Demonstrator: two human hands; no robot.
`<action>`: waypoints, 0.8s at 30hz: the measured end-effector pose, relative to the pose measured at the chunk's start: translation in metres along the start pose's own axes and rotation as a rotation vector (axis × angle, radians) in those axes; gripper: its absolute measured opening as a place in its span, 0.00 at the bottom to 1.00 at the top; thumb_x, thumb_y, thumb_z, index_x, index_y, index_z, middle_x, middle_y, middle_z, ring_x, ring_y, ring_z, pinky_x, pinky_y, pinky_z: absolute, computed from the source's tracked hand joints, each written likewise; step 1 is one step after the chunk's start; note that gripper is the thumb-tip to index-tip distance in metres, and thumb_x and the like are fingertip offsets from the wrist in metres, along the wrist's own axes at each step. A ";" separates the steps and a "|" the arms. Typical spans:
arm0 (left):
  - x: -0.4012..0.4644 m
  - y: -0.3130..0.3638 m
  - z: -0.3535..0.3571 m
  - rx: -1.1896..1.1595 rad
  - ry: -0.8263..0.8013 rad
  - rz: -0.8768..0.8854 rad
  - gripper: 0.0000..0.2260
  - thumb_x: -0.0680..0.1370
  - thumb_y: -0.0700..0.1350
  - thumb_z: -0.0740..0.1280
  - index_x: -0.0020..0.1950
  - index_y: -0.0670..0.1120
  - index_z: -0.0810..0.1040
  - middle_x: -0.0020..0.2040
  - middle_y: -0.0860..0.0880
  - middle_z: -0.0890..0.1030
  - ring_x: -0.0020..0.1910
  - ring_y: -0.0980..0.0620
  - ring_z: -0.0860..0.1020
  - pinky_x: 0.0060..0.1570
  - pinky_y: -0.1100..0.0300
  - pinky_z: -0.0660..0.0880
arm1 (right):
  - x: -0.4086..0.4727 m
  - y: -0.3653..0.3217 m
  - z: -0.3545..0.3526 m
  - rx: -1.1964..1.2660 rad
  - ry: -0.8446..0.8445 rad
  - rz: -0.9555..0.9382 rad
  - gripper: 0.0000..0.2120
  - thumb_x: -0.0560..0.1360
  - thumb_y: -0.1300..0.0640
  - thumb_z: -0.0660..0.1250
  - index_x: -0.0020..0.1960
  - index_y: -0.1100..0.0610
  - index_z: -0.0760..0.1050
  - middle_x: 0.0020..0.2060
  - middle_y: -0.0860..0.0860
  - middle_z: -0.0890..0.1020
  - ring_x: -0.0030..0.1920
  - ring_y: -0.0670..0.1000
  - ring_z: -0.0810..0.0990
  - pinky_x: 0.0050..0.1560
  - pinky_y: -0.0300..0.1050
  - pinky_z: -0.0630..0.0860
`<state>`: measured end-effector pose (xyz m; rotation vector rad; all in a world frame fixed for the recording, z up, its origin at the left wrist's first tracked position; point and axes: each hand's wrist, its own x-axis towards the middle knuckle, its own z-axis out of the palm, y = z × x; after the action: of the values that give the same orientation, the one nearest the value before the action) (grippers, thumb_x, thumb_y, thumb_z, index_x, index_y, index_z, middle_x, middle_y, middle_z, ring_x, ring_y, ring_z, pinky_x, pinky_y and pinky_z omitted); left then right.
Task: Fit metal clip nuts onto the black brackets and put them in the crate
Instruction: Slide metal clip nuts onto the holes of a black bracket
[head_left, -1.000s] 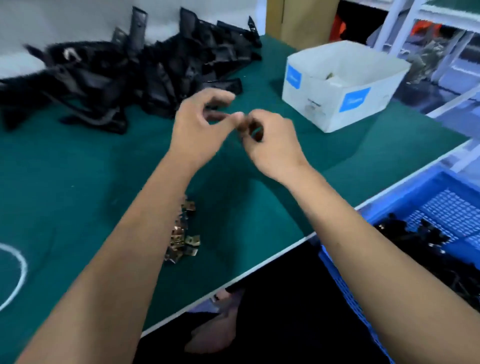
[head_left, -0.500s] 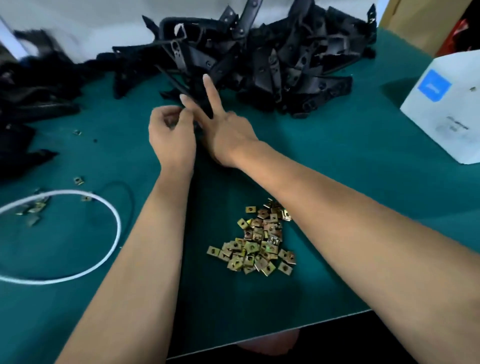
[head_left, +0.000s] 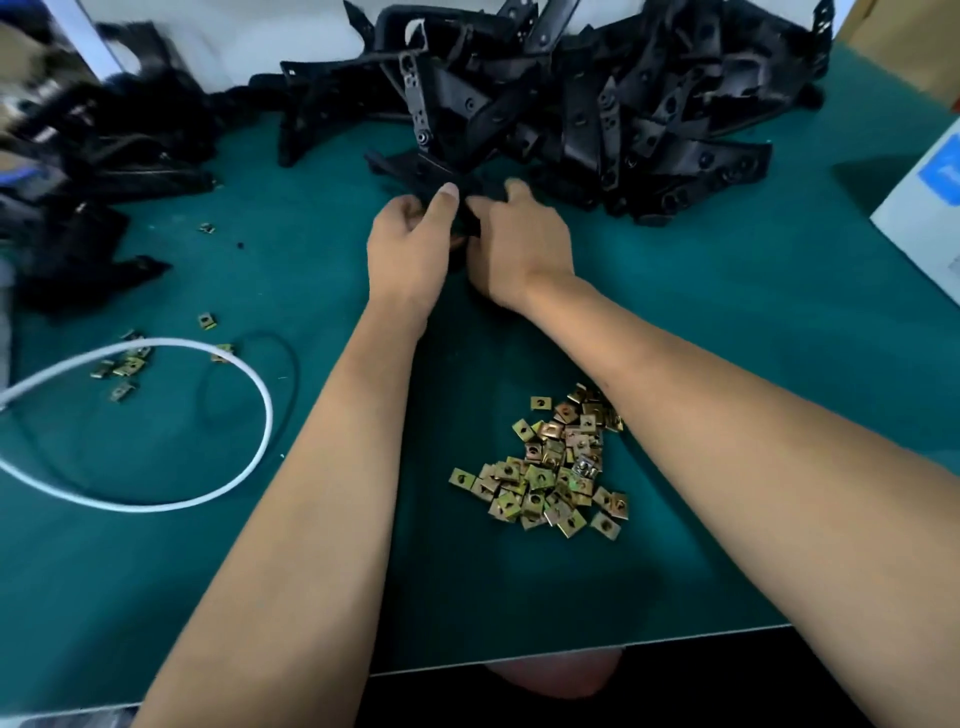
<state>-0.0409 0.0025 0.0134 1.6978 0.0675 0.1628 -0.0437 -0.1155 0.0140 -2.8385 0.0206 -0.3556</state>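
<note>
A big heap of black brackets (head_left: 597, 104) lies at the back of the green table. Both my hands meet at the heap's near edge, around one black bracket (head_left: 415, 174) that sticks out toward me. My left hand (head_left: 408, 249) grips it with the thumb on top. My right hand (head_left: 519, 244) curls round its other end. A pile of brass-coloured metal clip nuts (head_left: 556, 467) lies between my forearms, nearer to me. The crate is out of view.
A white cable loop (head_left: 208, 483) lies at the left with a few loose clip nuts (head_left: 124, 364) inside it. More black parts (head_left: 78, 208) crowd the far left. A white box (head_left: 924, 208) with a blue label stands at the right edge. The table's front edge (head_left: 571, 654) is close to me.
The view has swung left from the white box and blue crate to the bracket heap. My hands moved forward from mid-air to the heap and took hold of a bracket.
</note>
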 end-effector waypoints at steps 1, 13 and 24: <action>0.000 0.001 -0.001 -0.034 -0.021 -0.010 0.16 0.79 0.53 0.69 0.47 0.39 0.80 0.36 0.54 0.78 0.37 0.55 0.78 0.44 0.57 0.76 | -0.003 0.001 0.000 0.017 -0.014 -0.040 0.24 0.77 0.52 0.64 0.72 0.47 0.72 0.69 0.59 0.73 0.55 0.64 0.80 0.48 0.50 0.73; -0.003 -0.003 0.003 0.068 0.113 0.181 0.08 0.79 0.40 0.68 0.58 0.46 0.81 0.51 0.54 0.83 0.54 0.56 0.82 0.63 0.53 0.77 | -0.054 0.055 -0.029 0.796 -0.138 -0.067 0.13 0.73 0.60 0.78 0.55 0.57 0.80 0.50 0.51 0.82 0.42 0.47 0.78 0.46 0.46 0.77; -0.019 -0.006 0.013 0.280 -0.229 0.437 0.13 0.82 0.40 0.64 0.66 0.46 0.75 0.52 0.60 0.78 0.53 0.56 0.77 0.61 0.50 0.77 | -0.074 0.057 -0.088 0.316 -0.816 -0.407 0.16 0.64 0.45 0.83 0.49 0.41 0.84 0.48 0.46 0.81 0.50 0.47 0.79 0.54 0.51 0.76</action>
<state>-0.0573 -0.0119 0.0050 1.9815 -0.4743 0.2932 -0.1361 -0.1905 0.0625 -2.4439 -0.7055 0.6751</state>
